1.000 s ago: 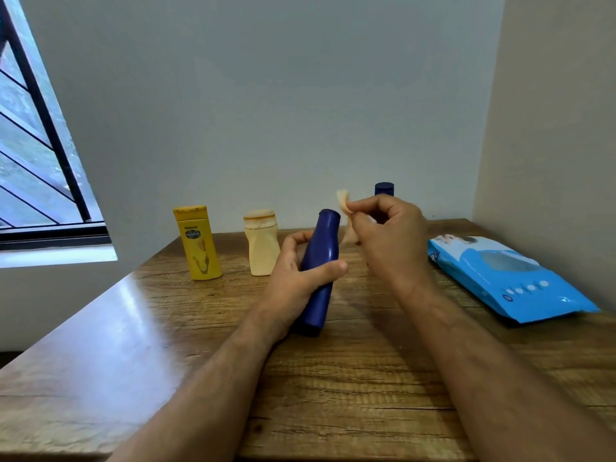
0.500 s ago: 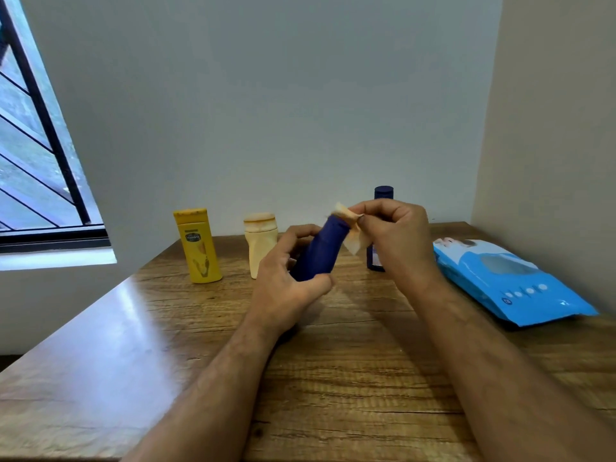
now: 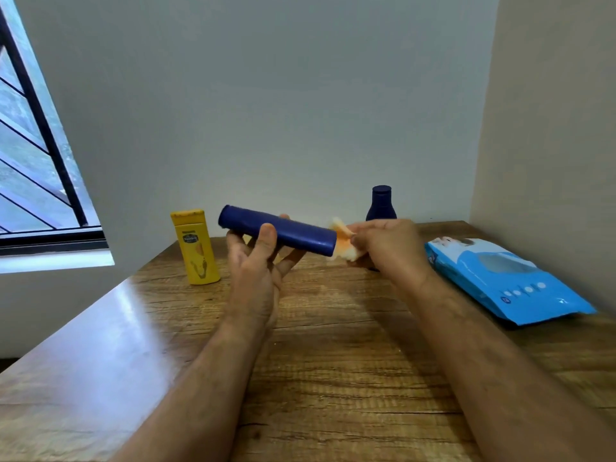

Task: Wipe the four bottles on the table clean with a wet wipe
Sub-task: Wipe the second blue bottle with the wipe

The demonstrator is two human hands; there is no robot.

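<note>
The left hand [image 3: 256,261] holds a dark blue bottle [image 3: 278,233] lying almost level above the wooden table [image 3: 333,378], thumb over its near side and fingers under it. The right hand [image 3: 388,248] pinches a crumpled wet wipe [image 3: 341,245] against the bottle's right end. A yellow lotion bottle [image 3: 195,246] stands upright at the far left of the table. Another dark blue bottle [image 3: 381,203] stands behind the right hand. A blue wipes pack [image 3: 503,281] lies flat at the right.
</note>
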